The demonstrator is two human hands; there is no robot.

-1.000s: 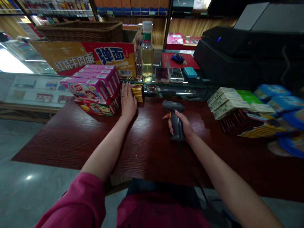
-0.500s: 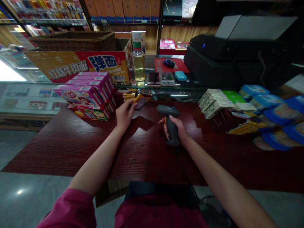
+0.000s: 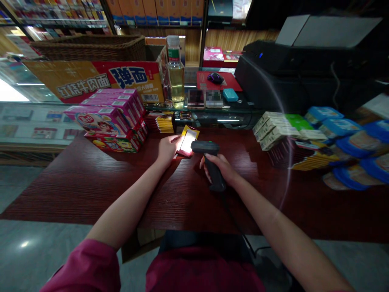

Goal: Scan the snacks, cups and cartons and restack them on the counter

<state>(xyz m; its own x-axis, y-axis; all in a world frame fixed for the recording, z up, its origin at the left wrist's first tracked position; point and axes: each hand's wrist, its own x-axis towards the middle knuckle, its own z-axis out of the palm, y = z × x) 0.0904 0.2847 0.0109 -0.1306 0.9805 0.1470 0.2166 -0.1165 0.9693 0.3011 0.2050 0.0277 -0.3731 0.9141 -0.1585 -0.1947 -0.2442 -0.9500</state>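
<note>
My left hand (image 3: pixel 168 151) grips the left edge of a flat yellow and dark red packet (image 3: pixel 189 138), tilted up just above the dark wooden counter. A bright light lies across the packet's face. In my right hand (image 3: pixel 223 168) is a black barcode scanner (image 3: pixel 215 170), fingers wrapped round its handle, its head pointed left at the packet with a small gap between. A small green light shows on top of the scanner. Behind my left hand stands a stack of similar yellow-edged packets (image 3: pixel 164 122).
Pink snack boxes (image 3: pixel 100 117) sit on red ones at the left, before a noodle carton (image 3: pixel 80 79). A bottle of pale yellow liquid (image 3: pixel 176 77) stands behind. At the right are small cartons (image 3: pixel 272 132), more packets (image 3: pixel 311 156) and blue-lidded tubs (image 3: pixel 349 174). The scanner's cord (image 3: pixel 235 221) hangs over the front edge.
My left hand has brought the packet nearer and to the right, turning its face up. The scanner has moved left toward it, and its light now falls on the packet.
</note>
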